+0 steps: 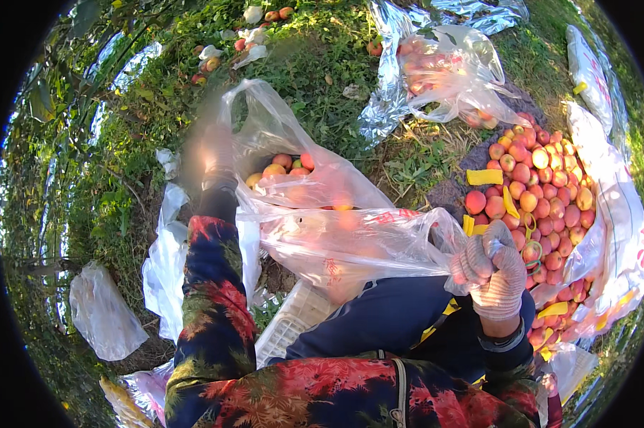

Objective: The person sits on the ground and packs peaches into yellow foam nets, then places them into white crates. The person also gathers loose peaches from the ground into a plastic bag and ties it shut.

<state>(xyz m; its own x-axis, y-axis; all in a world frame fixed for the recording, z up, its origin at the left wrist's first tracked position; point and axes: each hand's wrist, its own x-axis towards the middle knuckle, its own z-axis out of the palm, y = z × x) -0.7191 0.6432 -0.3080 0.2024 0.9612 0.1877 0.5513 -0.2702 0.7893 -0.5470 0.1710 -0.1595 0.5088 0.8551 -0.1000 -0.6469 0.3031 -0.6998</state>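
A clear plastic bag with red printing is stretched across in front of me, with several red-yellow apples showing inside it. My right hand, in a pale knit glove, grips the bag's gathered right end above my knee. At the opposite side my left hand is at the bag's raised left edge, which stands up beside it. Blur and glare hide the left fingers. Below the bag is part of a white plastic crate, next to my leg.
A large heap of apples lies to the right, with yellow strips on it and white printed sacks alongside. Another filled clear bag stands ahead by silver film. Loose apples lie in the grass.
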